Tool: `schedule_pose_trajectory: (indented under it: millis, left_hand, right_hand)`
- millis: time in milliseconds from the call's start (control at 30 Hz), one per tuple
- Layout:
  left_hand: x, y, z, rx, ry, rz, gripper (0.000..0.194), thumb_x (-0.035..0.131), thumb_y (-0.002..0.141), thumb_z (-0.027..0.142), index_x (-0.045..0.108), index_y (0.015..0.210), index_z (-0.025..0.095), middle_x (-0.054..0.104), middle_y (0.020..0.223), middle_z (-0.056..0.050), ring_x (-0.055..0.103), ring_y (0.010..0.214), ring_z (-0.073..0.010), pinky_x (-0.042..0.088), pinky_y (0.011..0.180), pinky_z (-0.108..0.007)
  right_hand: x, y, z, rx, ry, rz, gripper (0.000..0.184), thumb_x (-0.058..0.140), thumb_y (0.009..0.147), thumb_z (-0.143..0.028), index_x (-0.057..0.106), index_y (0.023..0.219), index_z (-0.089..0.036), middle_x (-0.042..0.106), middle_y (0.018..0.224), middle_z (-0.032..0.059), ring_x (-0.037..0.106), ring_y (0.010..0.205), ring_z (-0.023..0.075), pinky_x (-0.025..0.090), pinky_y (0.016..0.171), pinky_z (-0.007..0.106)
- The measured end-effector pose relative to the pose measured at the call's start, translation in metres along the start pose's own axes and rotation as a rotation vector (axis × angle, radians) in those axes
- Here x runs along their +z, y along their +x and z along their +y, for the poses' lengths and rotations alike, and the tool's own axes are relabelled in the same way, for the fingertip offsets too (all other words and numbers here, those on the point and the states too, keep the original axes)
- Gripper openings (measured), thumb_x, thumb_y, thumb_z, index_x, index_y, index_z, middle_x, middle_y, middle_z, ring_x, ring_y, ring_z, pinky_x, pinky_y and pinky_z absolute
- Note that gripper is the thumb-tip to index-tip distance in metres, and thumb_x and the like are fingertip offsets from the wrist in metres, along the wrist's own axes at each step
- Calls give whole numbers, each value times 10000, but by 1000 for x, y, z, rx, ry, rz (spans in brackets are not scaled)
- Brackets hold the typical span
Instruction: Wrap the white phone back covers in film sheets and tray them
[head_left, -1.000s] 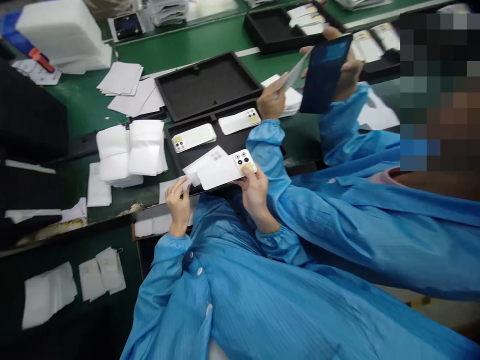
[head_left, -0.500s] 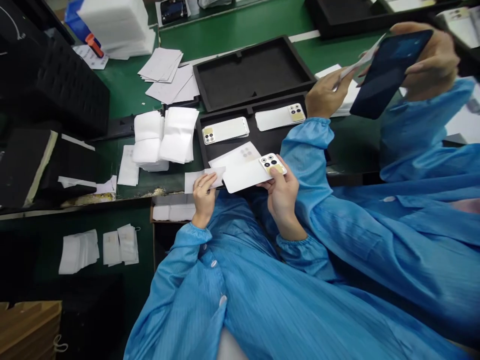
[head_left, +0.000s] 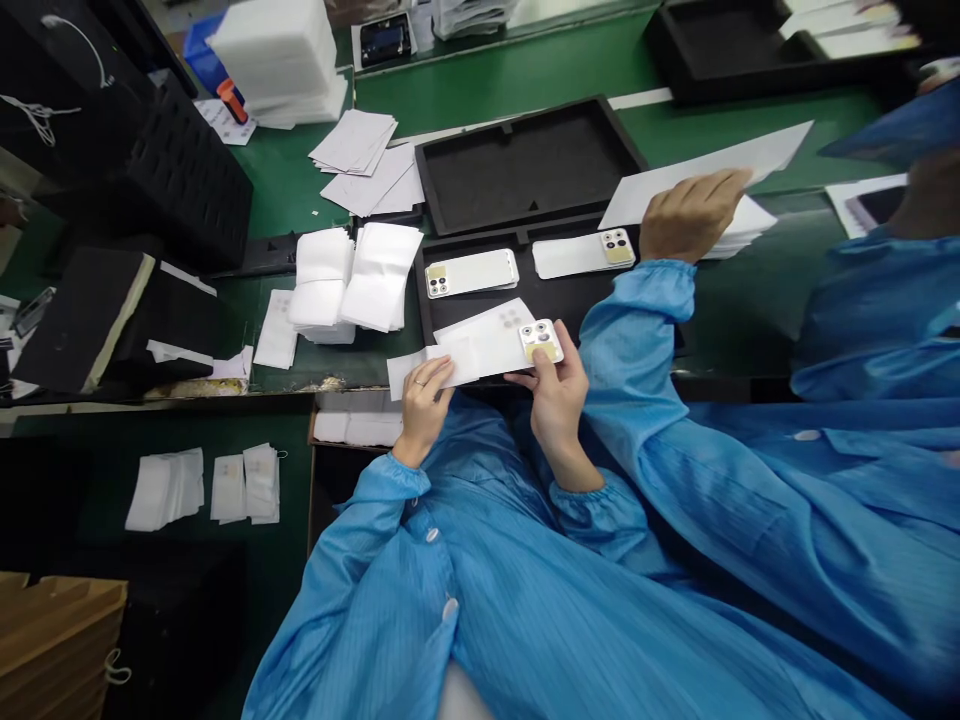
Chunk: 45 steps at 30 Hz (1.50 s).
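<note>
My right hand (head_left: 559, 395) grips a white phone (head_left: 499, 355) by its camera end, thumb on the yellowish patch below the lenses. My left hand (head_left: 429, 400) pinches a thin white sleeve (head_left: 405, 372) at the phone's other end. The sleeve overlaps that end; I cannot tell how far the phone is inside it. Behind the phone lies another white sleeve (head_left: 480, 322) with faint round marks. Two white phones, a left one (head_left: 476, 272) and a right one (head_left: 574, 257), rest in a black tray (head_left: 525, 290).
Stacked white sleeves (head_left: 322, 280) stand left of the tray. An upturned-edge black tray (head_left: 532, 160) lies behind it, near loose papers (head_left: 352, 145). At right, a co-worker's hand (head_left: 690, 215) holds a white sheet (head_left: 750, 155). A black crate (head_left: 187, 170) stands far left.
The sleeve in my left hand and the phone's end have come together and now overlap. The co-worker's dark phone is no longer in the hand beside the white sheet. The view has shifted slightly.
</note>
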<state>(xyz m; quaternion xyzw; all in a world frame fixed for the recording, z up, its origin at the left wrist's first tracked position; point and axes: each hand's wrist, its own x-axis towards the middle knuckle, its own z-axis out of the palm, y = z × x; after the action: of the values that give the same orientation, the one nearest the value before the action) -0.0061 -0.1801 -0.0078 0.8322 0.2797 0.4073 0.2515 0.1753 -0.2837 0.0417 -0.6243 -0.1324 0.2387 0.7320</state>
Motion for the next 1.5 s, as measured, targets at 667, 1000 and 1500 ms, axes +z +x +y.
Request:
schedule_pose_trajectory:
  millis: [667,1000,1500]
  left_hand:
    - [-40,31,45,-208,232,-56,844,857,718,164,643,1519,318,730,1493,-120,626,1417,-443,440,1227,-658]
    - [-56,10,49,-296,187,-60,723,919,823,332,682,1506,313,738,1451,-117,701,1350,-373,529,1166,-577]
    - [-78,-63,45,-291,197,-36,996,835,830,188,366,1701,302,567,1608,-175,578,1515,-377,486,1289,-595]
  right_hand:
    - [26,-25,-12,-122,-109,-293,551,814,954,-588,840,1375,-234,791,1439,147,777,1290,344,665,1093,486]
    - [33,-43,5,-368,-347,-596,473,730,1027,-576,852,1355,-258,802,1372,143,770,1273,365,627,1131,528]
    - [29,-65,14,-11,-277,-520,679,871,907,-608,808,1433,-183,836,1304,152,828,1088,339,717,938,499]
